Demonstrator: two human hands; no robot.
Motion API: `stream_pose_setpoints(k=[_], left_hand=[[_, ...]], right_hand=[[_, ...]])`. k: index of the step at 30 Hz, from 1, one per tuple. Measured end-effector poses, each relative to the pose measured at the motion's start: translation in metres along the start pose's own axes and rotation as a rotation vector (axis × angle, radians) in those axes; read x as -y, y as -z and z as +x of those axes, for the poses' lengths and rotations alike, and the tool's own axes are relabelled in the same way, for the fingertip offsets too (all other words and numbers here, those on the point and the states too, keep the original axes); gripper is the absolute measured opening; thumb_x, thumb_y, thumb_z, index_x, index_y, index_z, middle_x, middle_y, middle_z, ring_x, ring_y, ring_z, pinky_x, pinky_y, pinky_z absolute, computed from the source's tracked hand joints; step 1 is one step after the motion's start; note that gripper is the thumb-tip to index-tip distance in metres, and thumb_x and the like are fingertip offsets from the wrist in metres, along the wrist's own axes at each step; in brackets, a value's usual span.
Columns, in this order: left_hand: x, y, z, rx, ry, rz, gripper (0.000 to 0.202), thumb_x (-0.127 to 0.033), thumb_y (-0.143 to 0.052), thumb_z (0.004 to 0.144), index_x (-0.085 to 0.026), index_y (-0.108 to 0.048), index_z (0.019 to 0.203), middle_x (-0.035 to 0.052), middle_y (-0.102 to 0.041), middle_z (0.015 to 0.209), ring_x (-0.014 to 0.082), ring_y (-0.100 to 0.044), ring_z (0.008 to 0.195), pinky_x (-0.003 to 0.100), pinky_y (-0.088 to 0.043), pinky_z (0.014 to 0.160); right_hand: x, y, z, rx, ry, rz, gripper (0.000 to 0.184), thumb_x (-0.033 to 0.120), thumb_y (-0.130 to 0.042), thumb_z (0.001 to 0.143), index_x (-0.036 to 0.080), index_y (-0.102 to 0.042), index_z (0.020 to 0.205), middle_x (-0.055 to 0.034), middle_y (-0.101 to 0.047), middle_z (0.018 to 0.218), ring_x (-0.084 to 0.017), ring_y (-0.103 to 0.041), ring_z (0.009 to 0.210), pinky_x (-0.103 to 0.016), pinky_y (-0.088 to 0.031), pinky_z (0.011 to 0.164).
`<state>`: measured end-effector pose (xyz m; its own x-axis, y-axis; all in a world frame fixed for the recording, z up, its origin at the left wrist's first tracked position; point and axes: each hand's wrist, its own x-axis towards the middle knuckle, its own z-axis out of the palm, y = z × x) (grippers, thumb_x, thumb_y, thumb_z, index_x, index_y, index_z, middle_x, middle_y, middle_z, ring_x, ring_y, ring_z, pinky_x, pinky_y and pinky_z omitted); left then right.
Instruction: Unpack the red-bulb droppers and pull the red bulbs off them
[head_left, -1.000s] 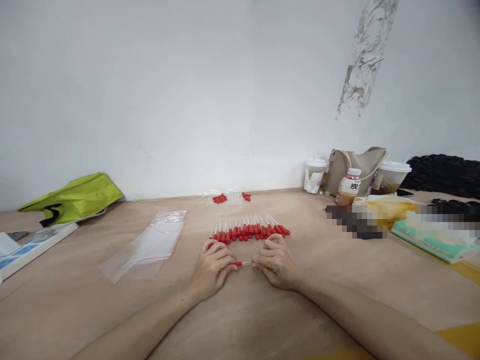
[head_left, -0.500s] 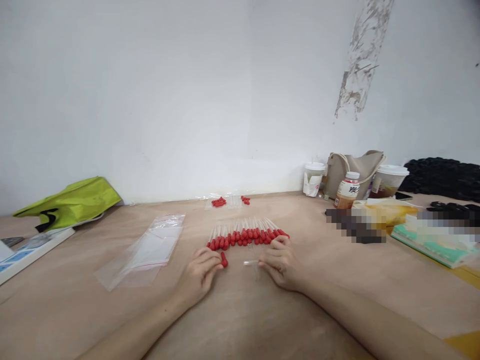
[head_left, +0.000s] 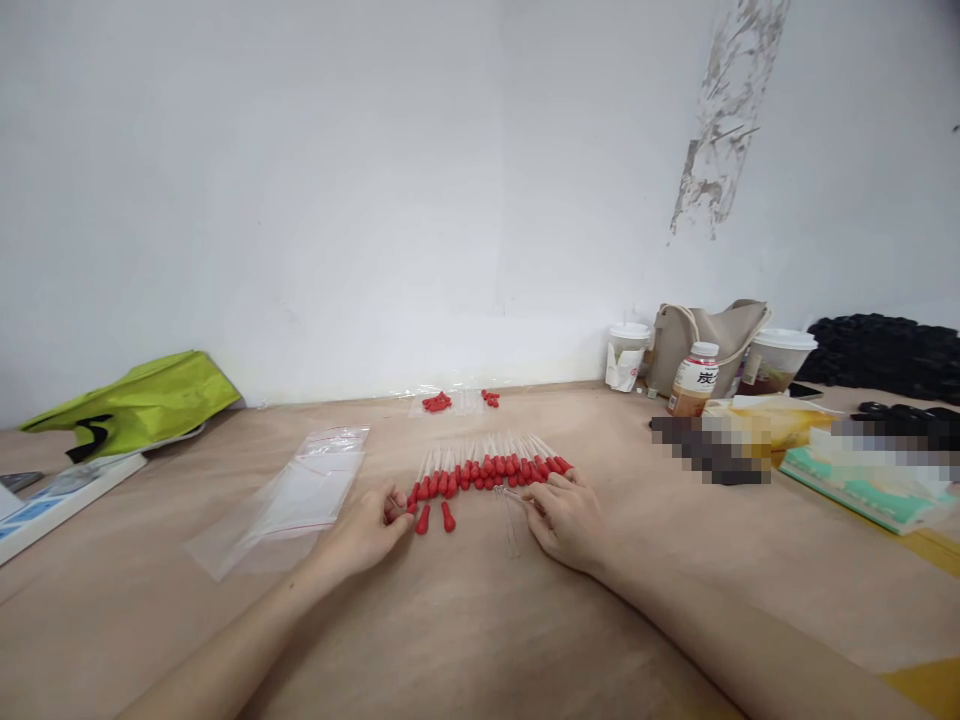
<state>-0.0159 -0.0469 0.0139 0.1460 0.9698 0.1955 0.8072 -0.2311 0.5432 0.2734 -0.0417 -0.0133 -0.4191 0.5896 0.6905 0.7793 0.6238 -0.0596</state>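
Droppers with red rubber bulbs [head_left: 487, 467] and thin clear tubes lie in a fanned row, bulbs toward me. Just in front of the row are two loose red bulbs [head_left: 448, 517]. My left hand [head_left: 371, 522] is at the row's left end, its fingers curled and closed at a red bulb [head_left: 411, 508] that they partly hide. At the right end my right hand [head_left: 562, 510] pinches a clear glass tube [head_left: 513, 494], which points left. A few bare clear tubes [head_left: 511, 530] lie on the table beside its fingertips.
Clear zip bags [head_left: 311, 485] lie at left, near a yellow-green bag [head_left: 142, 405] and a power strip [head_left: 67, 505]. More red bulbs [head_left: 436, 402] sit in plastic by the wall. A bottle [head_left: 693, 380], cups [head_left: 628, 357] and a handbag [head_left: 709, 345] stand at right.
My left hand has moved left from one loose bulb to the row's end, uncovering a second loose bulb. My right hand's tube has shifted up toward the row and tilted.
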Motion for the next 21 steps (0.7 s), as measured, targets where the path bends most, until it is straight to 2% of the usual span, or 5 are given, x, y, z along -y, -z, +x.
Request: stream_pose_setpoints(k=[3,9,16,18,21], left_hand=[[0.003,-0.006,0.002,-0.017,0.018,-0.068,0.020,-0.038,-0.052,0.069,-0.018,-0.051,0.066,-0.0030,-0.057,0.056,0.0126,-0.051,0.050,0.022,-0.033,0.047],[-0.005,-0.011,0.001,0.011,0.080,-0.225,0.033,-0.049,-0.055,0.067,-0.017,-0.050,0.069,-0.0017,-0.058,0.058,0.0136,-0.053,0.052,0.022,-0.037,0.048],[0.009,-0.011,0.010,0.014,0.148,-0.353,0.040,-0.058,-0.049,0.069,-0.017,-0.046,0.066,-0.0021,-0.057,0.054,0.0133,-0.055,0.047,0.024,-0.040,0.049],[0.011,-0.009,0.011,0.008,0.162,-0.330,0.040,-0.058,-0.046,0.071,-0.018,-0.045,0.065,-0.0031,-0.055,0.053,0.0131,-0.054,0.046,0.024,-0.040,0.049],[0.006,-0.003,0.010,-0.083,0.101,-0.138,0.038,-0.055,-0.045,0.074,-0.018,-0.048,0.066,-0.0024,-0.054,0.056,0.0135,-0.052,0.051,0.024,-0.037,0.051]], right_hand=[[0.000,-0.005,0.000,-0.011,0.025,-0.044,0.017,0.017,-0.042,0.080,0.019,-0.059,0.078,-0.0018,-0.063,0.066,-0.015,-0.048,0.068,-0.031,-0.023,0.071],[0.005,-0.011,0.000,-0.014,0.007,-0.003,0.017,0.019,-0.044,0.080,0.020,-0.061,0.080,-0.0010,-0.061,0.065,-0.014,-0.047,0.066,-0.030,-0.022,0.068],[0.014,-0.003,0.001,0.077,-0.026,0.077,0.021,0.040,-0.052,0.077,0.020,-0.060,0.081,-0.0010,-0.062,0.072,-0.014,-0.048,0.070,-0.031,-0.022,0.070],[0.016,-0.001,0.002,0.111,-0.033,0.085,0.028,0.047,-0.052,0.076,0.020,-0.060,0.082,-0.0018,-0.063,0.076,-0.015,-0.049,0.072,-0.031,-0.022,0.070],[0.018,0.000,0.003,0.143,-0.030,0.090,0.036,0.053,-0.051,0.075,0.020,-0.060,0.085,-0.0037,-0.062,0.080,-0.016,-0.050,0.075,-0.031,-0.023,0.071]])
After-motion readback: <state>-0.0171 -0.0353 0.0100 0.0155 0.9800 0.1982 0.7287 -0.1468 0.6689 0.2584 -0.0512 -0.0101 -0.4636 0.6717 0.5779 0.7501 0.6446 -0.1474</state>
